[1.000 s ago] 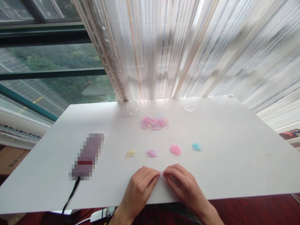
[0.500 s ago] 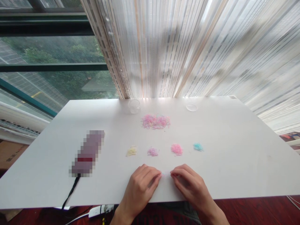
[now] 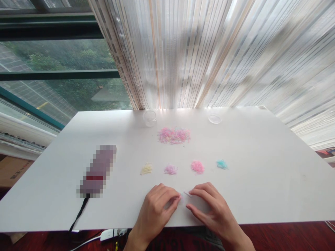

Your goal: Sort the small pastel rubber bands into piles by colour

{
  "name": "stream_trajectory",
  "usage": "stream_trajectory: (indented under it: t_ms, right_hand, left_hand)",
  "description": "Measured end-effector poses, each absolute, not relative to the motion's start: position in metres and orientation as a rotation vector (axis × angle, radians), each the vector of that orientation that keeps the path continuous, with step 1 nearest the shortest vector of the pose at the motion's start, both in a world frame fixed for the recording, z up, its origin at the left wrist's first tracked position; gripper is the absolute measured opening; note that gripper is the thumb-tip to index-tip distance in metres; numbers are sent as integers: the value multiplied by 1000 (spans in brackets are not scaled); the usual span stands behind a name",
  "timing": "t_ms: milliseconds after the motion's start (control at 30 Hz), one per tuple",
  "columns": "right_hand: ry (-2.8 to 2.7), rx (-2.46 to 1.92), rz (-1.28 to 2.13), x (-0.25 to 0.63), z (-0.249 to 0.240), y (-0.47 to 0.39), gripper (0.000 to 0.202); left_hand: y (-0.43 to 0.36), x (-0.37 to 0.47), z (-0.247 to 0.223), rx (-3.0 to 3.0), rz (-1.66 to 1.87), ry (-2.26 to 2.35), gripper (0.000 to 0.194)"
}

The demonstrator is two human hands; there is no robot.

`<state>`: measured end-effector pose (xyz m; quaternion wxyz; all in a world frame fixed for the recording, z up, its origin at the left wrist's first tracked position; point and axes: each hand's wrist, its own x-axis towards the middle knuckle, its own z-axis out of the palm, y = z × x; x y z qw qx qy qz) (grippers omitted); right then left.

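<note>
Strand (image 3: 187, 194), thin and pale, slants at the right hand's (image 3: 216, 209) forefinger tip in the head view, near the middle of the white desk's (image 3: 264, 181) near edge. That hand's thumb has parted from its fingers; half a second ago they were pinched together, so its grasp now looks loosened. The left hand (image 3: 159, 207) remains closed at thumb and forefinger, apparently on a pale piece (image 3: 182, 195) too small to make out. Farther from that edge, the yellow (image 3: 146, 169), lilac (image 3: 171, 169), pink (image 3: 197, 167) and blue (image 3: 222, 164) piles look unchanged, as does the mixed heap (image 3: 174, 136) toward the far edge. My judgement: the change is one of grip only, with the handled pieces outside all the piles.
</note>
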<state>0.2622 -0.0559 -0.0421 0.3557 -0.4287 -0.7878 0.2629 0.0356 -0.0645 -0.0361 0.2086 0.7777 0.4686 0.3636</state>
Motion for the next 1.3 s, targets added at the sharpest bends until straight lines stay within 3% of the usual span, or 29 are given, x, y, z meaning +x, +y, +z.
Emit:
stream_trajectory:
  t_ms: [1300]
  right_hand:
    - [-1924, -1061, 732, 246, -39, -55, 20]
  left_hand:
    - [-63, 34, -33, 2098, 978, 1284, 14]
